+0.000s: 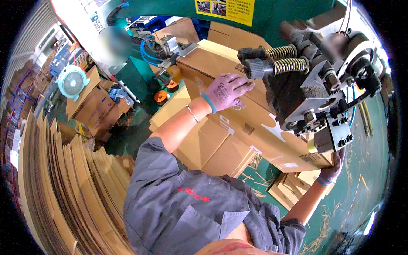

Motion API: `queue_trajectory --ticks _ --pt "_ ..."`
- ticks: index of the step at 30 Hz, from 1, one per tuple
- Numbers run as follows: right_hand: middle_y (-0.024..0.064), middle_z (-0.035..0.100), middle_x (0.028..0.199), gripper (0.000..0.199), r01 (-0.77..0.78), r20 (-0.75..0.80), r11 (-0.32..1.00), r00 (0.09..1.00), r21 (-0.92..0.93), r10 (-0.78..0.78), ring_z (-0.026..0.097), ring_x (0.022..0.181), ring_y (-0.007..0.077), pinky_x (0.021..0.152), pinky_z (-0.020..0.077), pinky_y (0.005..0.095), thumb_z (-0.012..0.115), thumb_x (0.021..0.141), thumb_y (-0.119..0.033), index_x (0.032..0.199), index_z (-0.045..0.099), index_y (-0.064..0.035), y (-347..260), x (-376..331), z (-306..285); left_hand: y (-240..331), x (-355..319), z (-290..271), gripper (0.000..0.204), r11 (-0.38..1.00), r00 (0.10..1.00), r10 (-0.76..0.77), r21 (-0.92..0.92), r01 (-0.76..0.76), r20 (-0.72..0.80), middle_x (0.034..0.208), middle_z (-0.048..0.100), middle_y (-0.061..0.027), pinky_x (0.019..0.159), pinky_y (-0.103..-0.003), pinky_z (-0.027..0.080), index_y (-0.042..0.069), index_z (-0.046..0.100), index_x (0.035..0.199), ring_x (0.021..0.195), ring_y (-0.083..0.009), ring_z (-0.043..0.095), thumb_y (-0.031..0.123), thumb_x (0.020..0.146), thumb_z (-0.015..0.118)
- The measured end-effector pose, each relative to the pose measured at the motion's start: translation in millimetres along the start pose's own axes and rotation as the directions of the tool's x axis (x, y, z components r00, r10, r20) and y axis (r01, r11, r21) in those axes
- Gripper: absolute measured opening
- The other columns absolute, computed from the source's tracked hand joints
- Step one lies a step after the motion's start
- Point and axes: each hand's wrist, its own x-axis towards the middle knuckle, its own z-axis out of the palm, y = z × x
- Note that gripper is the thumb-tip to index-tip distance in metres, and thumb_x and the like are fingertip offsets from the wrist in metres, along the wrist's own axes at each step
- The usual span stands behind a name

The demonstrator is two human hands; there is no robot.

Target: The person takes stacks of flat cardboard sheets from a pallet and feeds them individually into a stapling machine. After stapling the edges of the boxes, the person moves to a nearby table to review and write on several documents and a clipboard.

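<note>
A folded brown cardboard box lies slanted under the black head of a stitching machine. My left hand, in a purple glove, presses flat on the top edge of the box just left of the machine head. At the lower right, my right hand, also gloved, grips the near corner of the same box from below. Two black knobs with coiled springs stick out of the machine right above my left hand.
A tall stack of flat cardboard sheets fills the left. More brown boxes lie under the held one. A pale green fan sits on a box at the far left. Cardboard strips litter the green floor.
</note>
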Motion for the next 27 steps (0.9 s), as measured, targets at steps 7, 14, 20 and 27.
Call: queue_trajectory --ticks 7,14,20,27 --pt "0.0155 0.046 0.139 0.043 -0.074 -0.159 0.939 0.987 -0.336 0.021 0.045 0.126 0.0271 0.104 0.0385 0.038 0.044 0.093 -0.012 0.135 0.043 -0.0016 -25.5 -13.3 -38.4 12.9 8.2 5.1 0.071 0.996 0.996 -0.089 -0.019 0.089 -0.011 0.118 0.054 -0.0049 0.1 -0.048 0.035 0.017 0.055 0.123 0.108 -0.0295 0.05 0.052 0.063 0.072" --pt "0.013 0.066 0.109 0.027 0.027 -0.2 0.928 0.974 -0.371 -0.108 0.06 0.103 0.0223 0.093 0.0444 0.0329 0.06 0.085 -0.018 0.103 0.068 0.0011 -12.7 -27.7 28.3 -3.2 -10.0 24.2 0.058 0.965 0.956 -0.249 -0.044 0.258 0.157 0.112 0.061 -0.0097 0.093 -0.047 0.041 0.011 0.063 0.106 0.107 -0.0292 0.053 0.043 0.061 0.081" --pt "0.0133 0.062 0.11 0.03 -0.047 -0.301 0.936 0.952 -0.348 -0.063 0.058 0.103 0.0214 0.093 0.0443 0.0334 0.056 0.089 -0.017 0.108 0.062 0.0054 -5.6 -29.9 21.2 14.5 9.4 18.6 0.046 0.978 0.983 -0.183 -0.112 0.179 -0.032 0.085 0.067 -0.0147 0.072 -0.044 0.052 0.007 0.065 0.093 0.08 -0.0331 0.065 0.042 0.066 0.077" --pt "0.0153 0.059 0.123 0.031 -0.112 -0.355 0.977 0.934 -0.181 0.041 0.055 0.115 0.0249 0.1 0.0413 0.0357 0.053 0.093 -0.013 0.117 0.06 0.0046 -14.4 -30.4 44.3 -3.7 -16.0 31.5 0.048 0.973 0.962 -0.228 -0.001 0.231 0.15 0.083 0.066 -0.0139 0.077 -0.045 0.05 0.005 0.065 0.089 0.077 -0.0353 0.062 0.043 0.063 0.079"
